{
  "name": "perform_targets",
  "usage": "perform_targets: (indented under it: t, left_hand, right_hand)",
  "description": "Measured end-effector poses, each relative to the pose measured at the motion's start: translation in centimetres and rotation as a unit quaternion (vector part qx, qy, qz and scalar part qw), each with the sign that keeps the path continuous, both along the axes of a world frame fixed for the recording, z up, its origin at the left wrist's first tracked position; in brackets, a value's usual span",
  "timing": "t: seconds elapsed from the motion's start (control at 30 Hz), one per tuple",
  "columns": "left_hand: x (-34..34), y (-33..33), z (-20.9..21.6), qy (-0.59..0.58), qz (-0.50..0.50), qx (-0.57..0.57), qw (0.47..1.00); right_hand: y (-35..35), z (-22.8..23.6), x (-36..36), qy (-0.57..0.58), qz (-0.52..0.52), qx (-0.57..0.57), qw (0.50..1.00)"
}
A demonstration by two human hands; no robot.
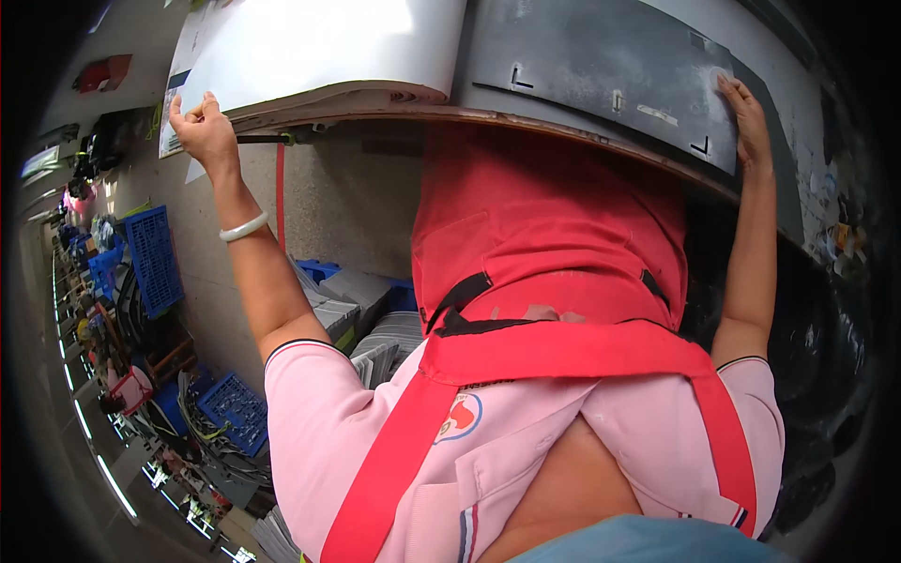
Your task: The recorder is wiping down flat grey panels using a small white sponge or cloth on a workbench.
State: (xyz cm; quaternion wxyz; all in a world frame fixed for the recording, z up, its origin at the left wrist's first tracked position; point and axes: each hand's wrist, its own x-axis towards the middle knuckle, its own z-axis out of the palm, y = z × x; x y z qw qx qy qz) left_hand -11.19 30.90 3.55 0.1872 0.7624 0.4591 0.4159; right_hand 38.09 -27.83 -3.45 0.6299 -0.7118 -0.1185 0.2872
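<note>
Here, curled sheets (328, 42), scuffed board (591, 70).

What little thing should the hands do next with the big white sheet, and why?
Perhaps the left hand should gently lift the left end of the white sheet, because its fingers are already at that end, while the right hand is away at the grey board's right edge.

left fingers (211, 105) at edge of white sheets (328, 42) | right fingers (734, 89) at edge of grey board (582, 66) | red apron (554, 225)
</note>
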Motion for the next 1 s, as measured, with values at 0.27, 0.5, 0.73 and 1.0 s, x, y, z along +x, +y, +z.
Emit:
perform_targets:
  t: [0.27,0.5,0.73,1.0]
  left_hand:
    - [14.3,-25.8,1.4,0.132,-0.55,0.017,0.824]
    - [16.3,-26.3,-4.0,0.248,-0.516,0.11,0.813]
    - [15.5,-26.3,-4.1,0.246,-0.516,0.09,0.816]
    - [14.9,-26.4,-5.3,0.209,-0.5,0.124,0.831]
  right_hand:
    - [-1.5,-1.5,3.3,-0.241,-0.015,-0.218,0.946]
    - [2.5,1.2,-1.3,-0.128,-0.025,-0.16,0.979]
    - [2.4,1.3,-2.2,-0.175,0.019,-0.183,0.967]
    - [2.2,0.6,-2.6,-0.181,0.022,-0.164,0.97]
